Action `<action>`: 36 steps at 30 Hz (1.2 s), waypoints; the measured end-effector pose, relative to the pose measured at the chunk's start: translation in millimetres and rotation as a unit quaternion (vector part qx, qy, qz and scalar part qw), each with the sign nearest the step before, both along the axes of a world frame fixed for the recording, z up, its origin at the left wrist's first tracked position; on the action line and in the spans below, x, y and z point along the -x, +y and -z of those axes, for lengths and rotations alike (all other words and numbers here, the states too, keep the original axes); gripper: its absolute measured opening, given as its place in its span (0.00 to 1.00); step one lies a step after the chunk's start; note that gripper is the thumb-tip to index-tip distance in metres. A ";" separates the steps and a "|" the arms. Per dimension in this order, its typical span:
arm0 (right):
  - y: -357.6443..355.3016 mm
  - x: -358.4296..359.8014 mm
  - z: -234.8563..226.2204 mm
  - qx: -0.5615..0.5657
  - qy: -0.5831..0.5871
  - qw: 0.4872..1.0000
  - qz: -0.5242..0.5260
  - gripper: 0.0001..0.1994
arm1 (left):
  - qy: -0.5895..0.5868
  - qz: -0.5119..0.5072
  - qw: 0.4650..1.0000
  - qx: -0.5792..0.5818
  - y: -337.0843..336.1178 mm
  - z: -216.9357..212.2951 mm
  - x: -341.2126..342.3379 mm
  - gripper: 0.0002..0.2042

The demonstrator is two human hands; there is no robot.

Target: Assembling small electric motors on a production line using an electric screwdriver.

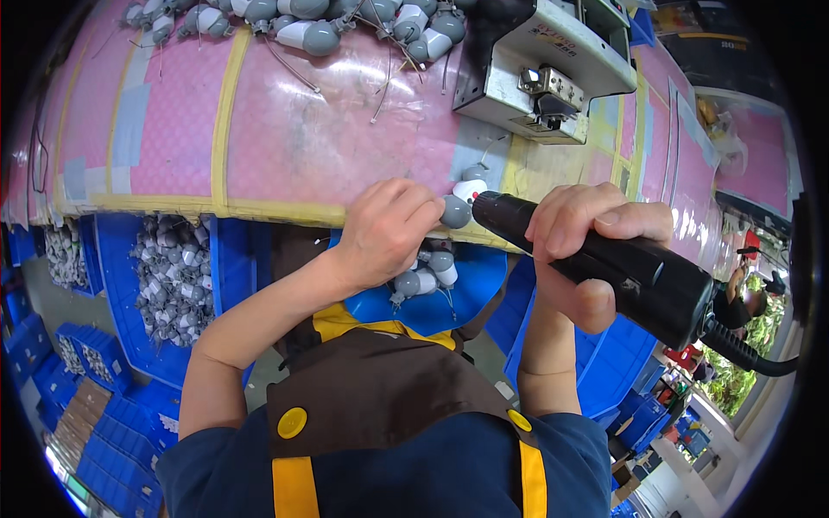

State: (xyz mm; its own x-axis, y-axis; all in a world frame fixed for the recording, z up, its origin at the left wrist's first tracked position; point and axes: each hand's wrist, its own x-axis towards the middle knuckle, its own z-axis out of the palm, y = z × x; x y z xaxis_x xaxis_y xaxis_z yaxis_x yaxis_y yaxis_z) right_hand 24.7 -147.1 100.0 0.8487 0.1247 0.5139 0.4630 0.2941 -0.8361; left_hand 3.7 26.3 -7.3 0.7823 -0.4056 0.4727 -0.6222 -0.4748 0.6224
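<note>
At the table's near edge, my left hand [389, 226] is closed, its fingertips on a small grey-and-white rounded plastic piece [455, 211]. The piece has a white middle with a red spot, and a thin wire trails from its far grey end. My right hand [596, 229] wraps round a thick black handheld power tool [652, 289] with a ribbed cable at its back. The tool's narrow front end points left at the white part, touching or nearly touching it. Below the edge, similar pieces [419, 283] lie in a blue lap container [479, 298], partly hidden by my left arm.
A heap of similar wired pieces [315, 34] lies at the table's far side. A metal box-shaped machine [518, 82] stands at the back right. A full blue bin [117, 285] is to my left; another blue bin [617, 363] is right of my lap. Another person [738, 298] is far right.
</note>
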 end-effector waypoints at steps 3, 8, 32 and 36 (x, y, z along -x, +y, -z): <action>-4.3 -2.2 -1.4 -0.006 0.005 1.000 -0.007 0.23 | -0.008 -0.004 1.000 0.009 -3.8 1.2 -1.4 0.11; -1.0 4.8 -0.1 0.017 -0.019 1.000 0.008 0.23 | 0.001 -0.002 1.000 0.007 -3.7 -1.1 -0.8 0.10; -8.8 -74.1 -56.7 -0.004 -0.070 0.973 0.220 0.09 | -0.041 -0.158 0.945 -0.283 -19.3 -39.3 -136.7 0.12; -17.1 -34.4 -51.4 -0.005 -0.005 0.971 0.238 0.10 | 0.046 -0.077 0.996 0.015 -10.1 -48.7 -75.7 0.17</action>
State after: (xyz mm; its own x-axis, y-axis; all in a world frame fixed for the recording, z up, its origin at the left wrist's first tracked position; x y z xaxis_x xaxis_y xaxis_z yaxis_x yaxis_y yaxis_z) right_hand 59.1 -164.2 151.3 0.8038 -0.2860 0.5217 0.5570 0.0533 -0.8288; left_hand 79.4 16.3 41.4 0.8752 -0.2642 0.4054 -0.4824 -0.5407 0.6892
